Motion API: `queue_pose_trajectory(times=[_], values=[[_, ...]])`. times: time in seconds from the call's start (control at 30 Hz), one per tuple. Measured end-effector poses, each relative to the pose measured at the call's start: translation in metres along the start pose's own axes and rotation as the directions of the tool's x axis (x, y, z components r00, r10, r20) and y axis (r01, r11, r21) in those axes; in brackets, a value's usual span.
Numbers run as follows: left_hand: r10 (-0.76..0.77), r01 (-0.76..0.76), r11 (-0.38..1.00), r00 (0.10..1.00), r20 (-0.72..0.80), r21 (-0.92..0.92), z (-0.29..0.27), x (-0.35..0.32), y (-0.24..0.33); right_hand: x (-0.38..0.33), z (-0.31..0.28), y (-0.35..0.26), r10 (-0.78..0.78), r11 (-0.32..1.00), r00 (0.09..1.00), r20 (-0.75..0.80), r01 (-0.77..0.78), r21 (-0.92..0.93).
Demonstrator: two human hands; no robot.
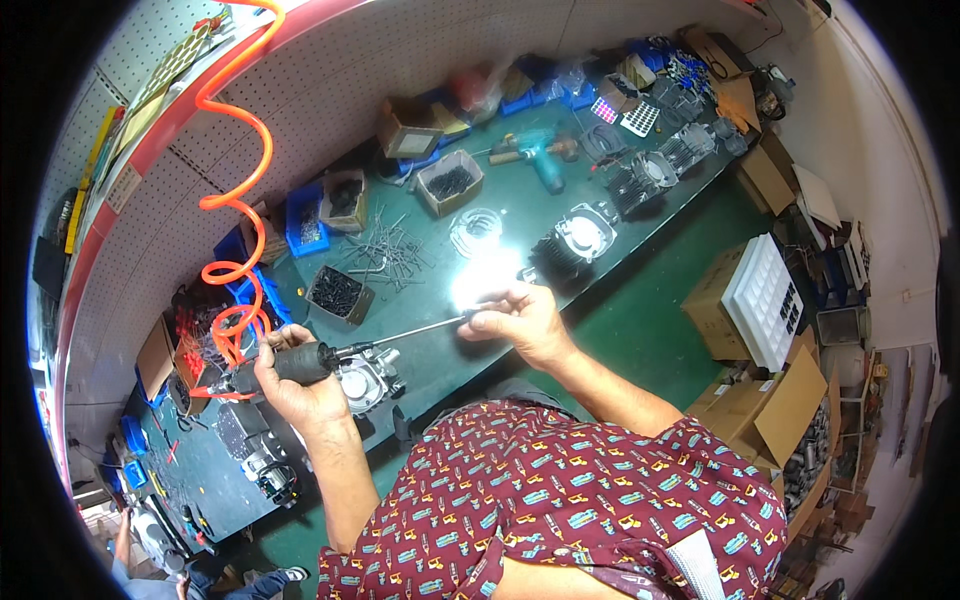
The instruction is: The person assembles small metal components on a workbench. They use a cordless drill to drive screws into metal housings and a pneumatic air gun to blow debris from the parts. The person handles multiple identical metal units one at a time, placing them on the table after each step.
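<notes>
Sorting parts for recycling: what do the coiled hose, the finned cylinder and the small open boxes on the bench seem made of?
Coiled hose: glossy orange plastic, springy coils. Finned cylinder: probably cast metal, dull dark fins, bright bore. Small open boxes: brown cardboard, matte folded walls.

left hand [292, 378] gripping black-handled pneumatic screwdriver [300, 364] fed by coiled orange air hose [232, 200] | right hand [520, 318] pinching its long steel shaft [420, 328] tip | finned grey metal engine cylinder [580, 240] sitting beyond on green workbench [430, 350]
</notes>
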State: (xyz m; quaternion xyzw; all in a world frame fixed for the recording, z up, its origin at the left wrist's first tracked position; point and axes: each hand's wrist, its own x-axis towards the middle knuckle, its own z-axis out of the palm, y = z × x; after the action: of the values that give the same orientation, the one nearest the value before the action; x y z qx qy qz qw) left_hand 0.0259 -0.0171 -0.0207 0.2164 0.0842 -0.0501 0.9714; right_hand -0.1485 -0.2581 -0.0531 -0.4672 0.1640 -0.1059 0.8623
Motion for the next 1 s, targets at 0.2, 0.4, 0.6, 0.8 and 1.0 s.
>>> queue_pose_trajectory(times=[0.2, 0.4, 0.6, 0.8, 1.0], values=[[0.010, -0.010, 1.000, 1.000, -0.003, 0.024, 0.004, -0.002, -0.003, 0.003, -0.002, 0.002, -0.038, 0.989, 0.998, 0.040, 0.043, -0.144], [0.038, -0.038, 0.999, 0.999, -0.015, 0.039, 0.004, 0.001, -0.003, 0.007, -0.004, 0.003, -0.044, 0.990, 0.995, 0.085, 0.055, -0.130], [0.047, -0.046, 0.998, 0.999, -0.023, 0.040, 0.008, -0.001, -0.004, 0.008, -0.003, -0.004, 0.082, 0.993, 0.992, 0.100, -0.072, -0.097], [0.036, -0.045, 0.997, 0.992, 0.124, 0.069, 0.013, -0.003, -0.001, 0.016, -0.012, -0.011, 0.395, 0.917, 0.905, 0.158, -0.398, -0.010], [-0.010, -0.016, 0.991, 0.981, 0.192, 0.135, 0.003, 0.010, 0.013, 0.022, -0.007, -0.013, 0.444, 0.894, 0.870, 0.213, -0.446, -0.041]])
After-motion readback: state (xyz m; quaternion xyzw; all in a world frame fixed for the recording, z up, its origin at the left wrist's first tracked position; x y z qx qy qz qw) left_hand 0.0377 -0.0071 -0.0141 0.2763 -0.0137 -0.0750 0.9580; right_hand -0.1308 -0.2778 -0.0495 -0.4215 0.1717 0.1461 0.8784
